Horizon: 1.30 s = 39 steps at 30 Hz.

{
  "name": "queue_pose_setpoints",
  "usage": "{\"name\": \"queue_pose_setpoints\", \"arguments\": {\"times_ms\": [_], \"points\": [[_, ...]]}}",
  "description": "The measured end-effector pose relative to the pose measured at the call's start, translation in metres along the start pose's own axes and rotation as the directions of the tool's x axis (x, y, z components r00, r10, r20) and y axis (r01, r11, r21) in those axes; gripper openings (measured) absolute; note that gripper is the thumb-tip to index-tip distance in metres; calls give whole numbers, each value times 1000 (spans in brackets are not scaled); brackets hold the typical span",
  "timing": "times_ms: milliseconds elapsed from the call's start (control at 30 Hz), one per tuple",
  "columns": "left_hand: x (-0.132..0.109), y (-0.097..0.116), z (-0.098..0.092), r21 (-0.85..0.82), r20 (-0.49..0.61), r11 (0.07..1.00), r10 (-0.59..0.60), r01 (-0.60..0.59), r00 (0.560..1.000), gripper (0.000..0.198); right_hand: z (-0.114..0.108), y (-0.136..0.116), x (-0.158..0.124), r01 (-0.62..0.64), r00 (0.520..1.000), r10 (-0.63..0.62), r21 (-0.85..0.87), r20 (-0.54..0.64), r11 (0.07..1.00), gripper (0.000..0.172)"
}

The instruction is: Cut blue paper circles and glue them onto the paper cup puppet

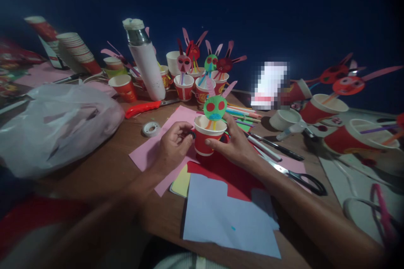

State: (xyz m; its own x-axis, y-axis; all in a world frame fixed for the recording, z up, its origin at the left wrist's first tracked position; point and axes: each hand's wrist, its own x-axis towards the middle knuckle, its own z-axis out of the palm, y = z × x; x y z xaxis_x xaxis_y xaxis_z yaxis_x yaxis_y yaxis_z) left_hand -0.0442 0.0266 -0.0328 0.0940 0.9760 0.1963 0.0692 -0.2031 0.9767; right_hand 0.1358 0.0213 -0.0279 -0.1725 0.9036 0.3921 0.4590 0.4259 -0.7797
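A red paper cup point(206, 142) with a white rim stands upright in front of me on red paper. Out of it rises a green paper rabbit face point(215, 108) with red eyes, a blue mouth and pink ears. My right hand point(235, 141) is closed round the cup's right side, thumb on the front. Beside the cup's left side, my left hand point(176, 146) has its fingers curled together. Something small and black point(192, 134) shows at its fingertips; its kind is unclear. Pink paper point(147, 151) lies under the left hand.
Scissors point(293, 172), pens point(265, 147) and a tape roll point(151, 129) lie around the cup. A red-handled cutter point(143, 109), a flask point(145, 65) and several cups with rabbit faces stand behind. At left sits a plastic bag point(63, 126); in front, light blue paper point(227, 222).
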Motion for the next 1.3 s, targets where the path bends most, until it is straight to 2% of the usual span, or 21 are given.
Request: {"name": "queue_pose_setpoints", "arguments": {"times_ms": [200, 300, 500, 667, 833, 1033, 1300], "points": [[-2, -7, 2, -4, 8, 1000, 29, -29, 1000, 19, -3, 1, 1, 71, 997, -70, -78, 25, 994, 64], [-4, -11, 3, -1, 3, 999, 43, -43, 999, 20, -2, -1, 1, 40, 999, -38, -93, 19, 995, 64], [-8, -15, 8, 24, -28, 998, 58, -58, 998, 22, 7, -3, -1, -68, 993, 53, -147, -106, 987, 85], [-9, -15, 12, 22, -30, 997, 68, -67, 997, 21, 13, -4, -1, -82, 983, 50, -175, -175, 981, 92], [-11, -14, 12, 16, -29, 996, 85, -85, 996, 21, 15, -9, -2, -97, 977, 56, -193, -208, 976, 86], [-12, -13, 12, 26, -19, 993, 115, -115, 993, 21, 17, -13, -3, -56, 970, 2, -217, -242, 975, 73], [-11, -13, 12, -25, 18, 992, 127, -127, 992, 21, 18, -7, -3, -21, 955, -64, -281, -288, 960, 76]]}}
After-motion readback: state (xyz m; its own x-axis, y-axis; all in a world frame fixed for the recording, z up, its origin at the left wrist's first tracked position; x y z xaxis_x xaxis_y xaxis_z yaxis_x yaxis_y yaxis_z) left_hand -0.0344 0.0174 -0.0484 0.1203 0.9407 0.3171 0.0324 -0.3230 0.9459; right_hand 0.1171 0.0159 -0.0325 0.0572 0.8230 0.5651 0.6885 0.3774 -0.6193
